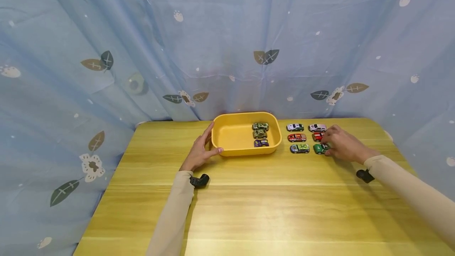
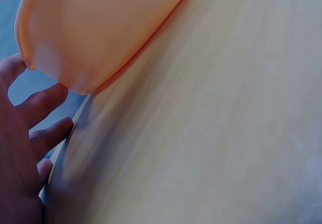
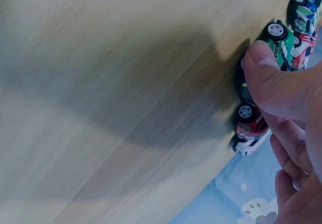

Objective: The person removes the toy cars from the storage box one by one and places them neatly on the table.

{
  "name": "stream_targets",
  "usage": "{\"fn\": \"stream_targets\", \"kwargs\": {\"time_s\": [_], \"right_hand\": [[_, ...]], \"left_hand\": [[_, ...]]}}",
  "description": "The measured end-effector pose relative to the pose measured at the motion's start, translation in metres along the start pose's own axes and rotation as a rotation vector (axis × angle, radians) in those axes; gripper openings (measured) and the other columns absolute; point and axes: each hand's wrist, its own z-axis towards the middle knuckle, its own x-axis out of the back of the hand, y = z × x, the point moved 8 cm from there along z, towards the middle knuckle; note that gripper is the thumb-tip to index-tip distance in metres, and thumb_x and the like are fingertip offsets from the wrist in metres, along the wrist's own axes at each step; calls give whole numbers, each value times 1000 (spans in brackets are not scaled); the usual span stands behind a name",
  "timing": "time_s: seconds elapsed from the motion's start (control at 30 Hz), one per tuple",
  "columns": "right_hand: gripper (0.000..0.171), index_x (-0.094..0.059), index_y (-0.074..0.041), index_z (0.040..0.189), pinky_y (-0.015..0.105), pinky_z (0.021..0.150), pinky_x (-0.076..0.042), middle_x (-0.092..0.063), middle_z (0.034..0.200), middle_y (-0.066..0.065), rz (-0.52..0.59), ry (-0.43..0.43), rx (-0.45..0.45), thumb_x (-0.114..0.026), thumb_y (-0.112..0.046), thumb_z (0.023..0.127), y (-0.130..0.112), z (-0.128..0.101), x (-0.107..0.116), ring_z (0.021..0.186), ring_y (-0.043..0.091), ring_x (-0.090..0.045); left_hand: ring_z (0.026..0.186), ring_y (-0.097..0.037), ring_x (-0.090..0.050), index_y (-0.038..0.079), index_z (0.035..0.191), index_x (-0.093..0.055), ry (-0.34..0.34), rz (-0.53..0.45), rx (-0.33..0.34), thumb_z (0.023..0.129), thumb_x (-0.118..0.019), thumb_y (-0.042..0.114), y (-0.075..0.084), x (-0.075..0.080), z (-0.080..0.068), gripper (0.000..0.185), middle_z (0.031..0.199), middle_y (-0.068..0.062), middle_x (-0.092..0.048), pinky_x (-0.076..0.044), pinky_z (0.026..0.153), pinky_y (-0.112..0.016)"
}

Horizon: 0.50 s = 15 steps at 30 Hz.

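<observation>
My left hand (image 1: 200, 152) is at the left end of a yellow plastic box (image 1: 241, 153), thumb by its front corner and the other fingers spread along the end. In the left wrist view, fingertips touch the box's outer wall (image 2: 100, 38), which looks orange there. Over at the right, my right hand (image 1: 343, 144) pinches a green toy car (image 1: 319, 149) between thumb and fingers, low over the wooden table. The right wrist view shows the thumb (image 3: 264, 75) across the car's side. A red toy car (image 1: 316, 136) lies just behind it, partly covered by the fingers.
Inside the box, three toy cars (image 1: 260, 134) line its right side. Between box and right hand stand a white car (image 1: 295, 127), an orange-red car (image 1: 296, 138) and a blue-green car (image 1: 299, 148). A silver car (image 1: 317, 128) is farther back. A blue curtain (image 1: 227, 70) hangs behind the table (image 1: 270, 208).
</observation>
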Motion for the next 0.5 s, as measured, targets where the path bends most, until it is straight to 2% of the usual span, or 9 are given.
{"fn": "stream_targets", "kwargs": {"time_s": [0.17,0.3,0.5], "right_hand": [[34,-82,-1,101,60,100,-55,-75,109,16,-26,19,0,-97,-11,73,-1,1,2,114,42,-59],[39,-82,-1,103,60,100,-55,-74,110,17,-42,16,0,-99,-15,70,-1,2,2,114,43,-60],[40,-84,-5,97,61,100,-55,-74,109,14,-8,22,-11,-102,-16,63,-3,5,8,115,43,-59]], "left_hand": [[157,-35,-38,28,172,-19,3,17,9,91,-86,30,1,3,1,105,176,-10,-27,-27,132,-52],[157,-35,-38,28,172,-18,2,22,15,91,-85,29,1,3,0,105,175,-13,-28,-27,132,-52],[155,-45,-37,6,170,-19,-33,15,28,91,-84,18,35,6,-7,103,170,-29,-30,-29,130,-57]]}}
